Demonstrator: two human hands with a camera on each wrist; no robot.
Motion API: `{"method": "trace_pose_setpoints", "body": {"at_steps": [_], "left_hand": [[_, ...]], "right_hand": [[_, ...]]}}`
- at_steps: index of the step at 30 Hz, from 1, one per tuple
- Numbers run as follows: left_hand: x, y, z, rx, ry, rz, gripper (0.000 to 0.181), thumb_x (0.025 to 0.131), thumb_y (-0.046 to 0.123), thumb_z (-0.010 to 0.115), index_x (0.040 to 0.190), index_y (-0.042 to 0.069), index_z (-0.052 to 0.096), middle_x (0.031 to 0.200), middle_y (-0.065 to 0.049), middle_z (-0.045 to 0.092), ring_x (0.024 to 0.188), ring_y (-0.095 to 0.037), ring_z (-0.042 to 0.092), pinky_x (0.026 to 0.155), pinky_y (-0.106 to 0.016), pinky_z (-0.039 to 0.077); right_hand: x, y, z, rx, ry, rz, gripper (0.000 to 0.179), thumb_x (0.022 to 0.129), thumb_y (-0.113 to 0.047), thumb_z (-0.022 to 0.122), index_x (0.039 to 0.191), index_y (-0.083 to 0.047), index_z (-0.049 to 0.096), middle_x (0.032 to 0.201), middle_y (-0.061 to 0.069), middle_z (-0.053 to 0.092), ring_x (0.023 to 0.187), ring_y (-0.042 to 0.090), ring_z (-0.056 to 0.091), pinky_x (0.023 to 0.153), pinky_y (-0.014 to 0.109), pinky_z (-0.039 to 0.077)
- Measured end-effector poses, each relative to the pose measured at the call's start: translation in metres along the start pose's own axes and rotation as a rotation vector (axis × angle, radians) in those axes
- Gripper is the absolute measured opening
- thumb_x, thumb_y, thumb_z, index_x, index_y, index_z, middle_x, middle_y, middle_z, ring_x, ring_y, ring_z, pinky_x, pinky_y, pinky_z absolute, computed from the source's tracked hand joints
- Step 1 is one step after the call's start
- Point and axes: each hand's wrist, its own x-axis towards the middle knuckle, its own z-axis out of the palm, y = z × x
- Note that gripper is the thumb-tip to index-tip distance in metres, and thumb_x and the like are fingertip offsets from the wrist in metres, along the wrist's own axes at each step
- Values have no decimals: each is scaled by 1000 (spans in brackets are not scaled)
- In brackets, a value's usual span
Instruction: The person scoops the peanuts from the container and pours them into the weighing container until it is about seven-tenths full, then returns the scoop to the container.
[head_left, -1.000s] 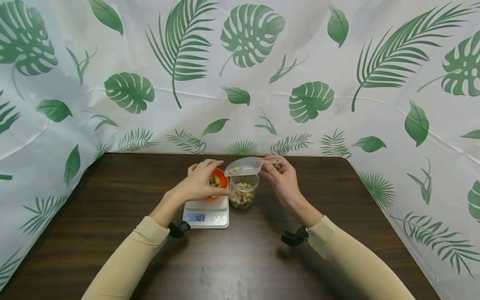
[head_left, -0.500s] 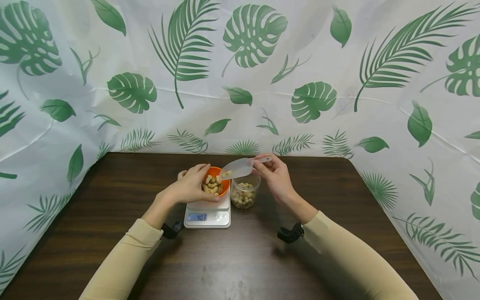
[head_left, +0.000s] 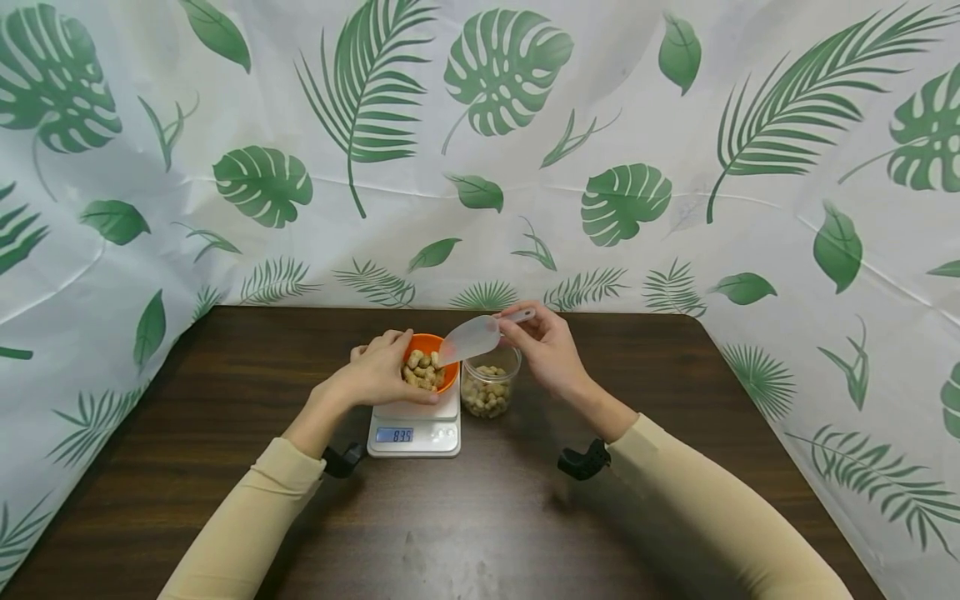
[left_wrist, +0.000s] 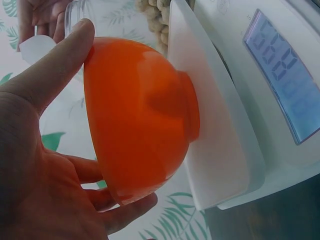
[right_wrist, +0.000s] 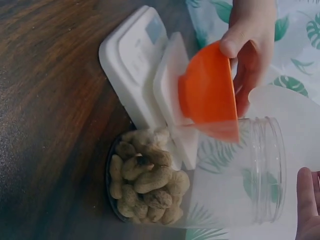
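My left hand (head_left: 375, 373) holds an orange bowl (left_wrist: 135, 115) at its rim, thumb on the near side and fingers round the far side. Unshelled peanuts (head_left: 422, 371) fill part of the bowl, which stands on a white kitchen scale (head_left: 433, 440). Between thumb and fingers, my right hand (head_left: 553, 354) pinches the handle of a clear plastic scoop (head_left: 469, 341). The scoop tilts down to the left, its tip over the bowl's right side. Just right of the scale stands a clear open jar (right_wrist: 225, 175), its lower part full of peanuts (right_wrist: 150, 187).
The scale's display (head_left: 394, 434) is lit and faces the person. Everything stands on a dark wooden table (head_left: 480, 533), near its back edge. Behind it hangs a white curtain (head_left: 405, 108) with green leaf prints. A black wrist strap (head_left: 583, 461) is at the right sleeve.
The scoop moved left from above the jar to the bowl and tipped; the peanuts seen in it are gone from it. The left hand shifted slightly left. The reading went from about 403 to 835.
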Motion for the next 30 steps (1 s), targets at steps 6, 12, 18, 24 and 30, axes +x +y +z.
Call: {"method": "trace_pose_setpoints", "body": {"at_steps": [6, 12, 18, 24, 30], "left_hand": [[1, 0, 0, -6, -1, -6, 119, 78, 60, 82, 160, -5, 24, 158, -25, 33, 141, -42, 34, 102, -69, 26], [0, 1, 0, -10, -2, -9, 119, 78, 60, 82, 160, -5, 24, 158, -25, 34, 141, -42, 35, 102, -69, 26], [0, 0, 1, -11, 1, -4, 120, 78, 59, 82, 160, -6, 24, 157, -25, 34, 140, -43, 35, 102, -68, 27], [0, 1, 0, -14, 3, 0, 119, 78, 58, 82, 160, -6, 24, 156, -26, 35, 140, -43, 36, 102, -69, 28], [2, -1, 2, -13, 6, 2, 120, 78, 61, 82, 159, -7, 25, 156, -26, 35, 140, -43, 36, 102, -70, 28]], "right_hand": [[0, -5, -6, -23, 1, -28, 18, 102, 0, 62, 117, 9, 62, 115, 22, 67, 95, 21, 68, 85, 44, 58], [-2, -14, -15, 3, 1, -47, 21, 102, 1, 60, 119, 13, 59, 117, 20, 65, 101, 21, 68, 88, 40, 57], [-4, -22, -28, -30, 37, -60, 22, 102, -1, 62, 120, 11, 59, 116, 17, 67, 98, 21, 68, 87, 35, 57], [-5, -29, -41, -54, 86, -44, 25, 102, -7, 64, 120, 10, 60, 117, 17, 67, 101, 22, 67, 89, 33, 56], [-7, -31, -50, -122, 116, -56, 22, 102, -8, 64, 117, 8, 62, 118, 23, 66, 98, 20, 67, 87, 33, 56]]}}
